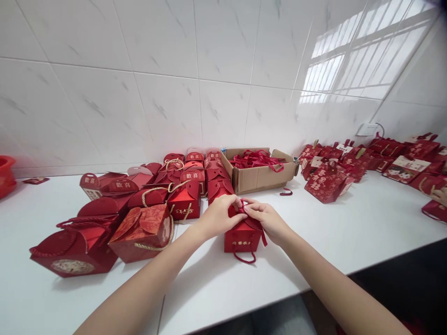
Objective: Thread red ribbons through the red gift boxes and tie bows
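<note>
A small red gift box (242, 239) with gold characters stands on the white counter (349, 228) in front of me. My left hand (218, 215) and my right hand (265, 217) meet over its top, fingers pinching the red ribbon (241, 208) at the closure. A loop of red cord (244, 258) hangs down below the box's front. Both forearms reach in from the bottom edge.
Several red gift boxes (143, 232) with rope handles crowd the counter at left and behind. An open cardboard carton (261, 177) of red ribbons stands by the tiled wall. More red boxes and bags (349, 167) lie at right. A red tub (6, 174) sits far left.
</note>
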A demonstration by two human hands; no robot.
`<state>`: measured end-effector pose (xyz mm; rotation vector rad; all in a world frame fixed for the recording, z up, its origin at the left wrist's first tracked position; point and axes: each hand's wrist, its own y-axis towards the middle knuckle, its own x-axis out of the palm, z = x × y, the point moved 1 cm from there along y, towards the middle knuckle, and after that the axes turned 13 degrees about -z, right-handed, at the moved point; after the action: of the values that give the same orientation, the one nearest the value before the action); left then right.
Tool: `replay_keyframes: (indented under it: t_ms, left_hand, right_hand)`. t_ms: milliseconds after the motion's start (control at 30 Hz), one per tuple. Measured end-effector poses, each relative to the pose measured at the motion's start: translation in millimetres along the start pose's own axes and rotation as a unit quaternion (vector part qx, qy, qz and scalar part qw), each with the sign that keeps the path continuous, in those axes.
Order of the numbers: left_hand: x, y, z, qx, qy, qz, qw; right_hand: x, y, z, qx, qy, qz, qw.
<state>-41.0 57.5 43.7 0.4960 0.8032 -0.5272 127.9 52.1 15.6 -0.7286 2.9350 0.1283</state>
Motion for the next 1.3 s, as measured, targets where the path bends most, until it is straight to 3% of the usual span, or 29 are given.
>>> replay_keyframes:
  t_ms: [167,300,433,567,667,767,900,967,1033,1100,1300]
  left_hand:
    - [-4.3,1,-2,0.01,-0.033,-0.043,0.998]
    - [-7.7,0,-4,0.028,-0.063,-0.061,0.996]
    - [-5.8,1,-4,0.043,-0.059,-0.057,0.996]
    - [-2.6,1,-7,0.046,-0.044,-0.05,0.997]
    - [-1.7,2,-8,0.049,-0.039,-0.047,0.997]
    - [-1.9,2,-9,0.05,-0.034,-0.049,0.997]
    - [-3.4,2,-7,0.054,-0.031,-0.043,0.997]
    - [-4.4,1,-6,0.056,-0.024,-0.042,0.997]
    - [-5.5,0,-5,0.056,-0.018,-0.043,0.997]
    - [-6.7,0,-3,0.057,-0.011,-0.046,0.997]
    - [-8.7,-1,1,0.05,0.013,-0.055,0.997]
  right_hand:
    - [0,-11,-7,-0.019,-0.054,-0.021,0.998]
    - [-6,-17,-8,-0.042,-0.183,0.017,0.982]
    - [-12,-17,-6,-0.084,-0.304,0.057,0.947]
    - [-14,-20,-12,-0.141,-0.426,0.083,0.89]
    - [-14,-28,-24,-0.151,-0.481,0.043,0.862]
    - [-18,-30,-35,-0.121,-0.457,-0.026,0.881]
    - [-33,-16,-37,-0.106,-0.379,0.018,0.919]
    - [-39,-6,-33,-0.1,-0.348,-0.038,0.931]
    - [-42,2,-27,-0.107,-0.319,-0.131,0.933]
    - [-43,6,-23,-0.132,-0.305,-0.18,0.926]
    - [-43,11,-13,-0.186,-0.311,-0.202,0.91]
